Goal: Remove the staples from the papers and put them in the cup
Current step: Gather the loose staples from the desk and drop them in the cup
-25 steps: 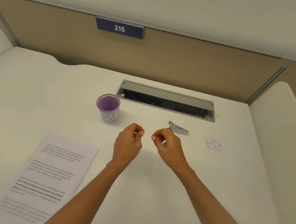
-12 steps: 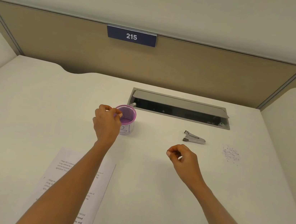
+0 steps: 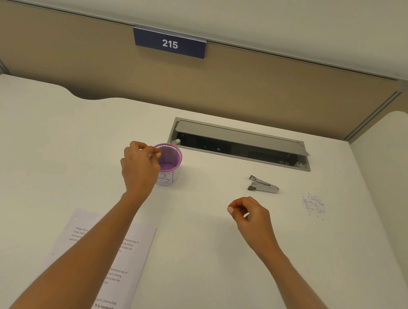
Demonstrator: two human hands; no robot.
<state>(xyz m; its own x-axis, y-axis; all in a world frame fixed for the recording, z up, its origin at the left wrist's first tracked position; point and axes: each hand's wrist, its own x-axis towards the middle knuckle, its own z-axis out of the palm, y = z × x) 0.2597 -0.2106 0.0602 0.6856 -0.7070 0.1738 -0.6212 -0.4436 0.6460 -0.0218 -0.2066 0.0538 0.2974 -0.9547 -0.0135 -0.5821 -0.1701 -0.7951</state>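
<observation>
My left hand is at the cup, fingertips pinched together right over its near rim. Anything between them is too small to make out. The cup stands upright just past that hand's knuckles and to their right, purple inside, white with scribbled lines outside. Part of its purple floor shows. The hand covers its lower left side, and I cannot tell whether staples lie in it.

My right hand hovers over the desk, well apart from the cup. Its fingers are loosely curled, thumb near forefinger, with nothing visible in it. Beyond that hand lies a small metal tool, and further right a scatter of purple specks.

The paper lies under my left forearm, which hides a strip of its print, and its lower end is cut off. Beyond both hands a hatch in the desk stands half open, dark inside, its contents unclear.
</observation>
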